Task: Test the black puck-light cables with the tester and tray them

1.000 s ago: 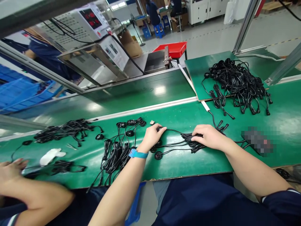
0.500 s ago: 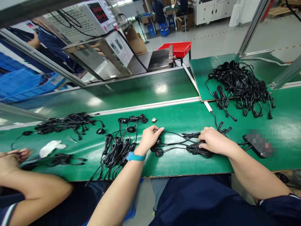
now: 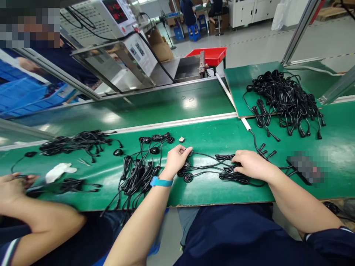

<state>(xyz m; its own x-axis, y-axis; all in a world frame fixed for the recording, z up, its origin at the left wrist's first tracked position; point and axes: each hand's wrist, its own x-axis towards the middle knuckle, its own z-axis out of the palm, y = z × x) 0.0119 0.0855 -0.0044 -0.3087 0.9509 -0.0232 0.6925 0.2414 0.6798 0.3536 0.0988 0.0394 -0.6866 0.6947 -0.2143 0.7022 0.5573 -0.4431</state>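
My left hand (image 3: 177,159), with a blue band at the wrist, pinches a black cable by its round disc-shaped end (image 3: 189,151). Two more round black cable ends (image 3: 188,177) lie just below those fingers. To the right, the fingers of my right hand (image 3: 251,164) curl over a coiled black cable (image 3: 230,168), partly hiding it. Another coiled cable bundle (image 3: 233,178) rests in front of that hand, and one more lies behind it. Thin leads run between the discs and the coils on the green table (image 3: 205,194).
Folded black cables (image 3: 138,177) lie left of my left hand. A large cable heap (image 3: 280,96) covers the raised green board. A partly blurred dark device (image 3: 306,170) sits at right. At far left, a co-worker's hand (image 3: 13,186) works near a white glove (image 3: 59,172).
My right hand has shifted slightly on the coils, and the front bundle now lies apart from its fingers. The left hand stays nearly in place, with the disc more visible.
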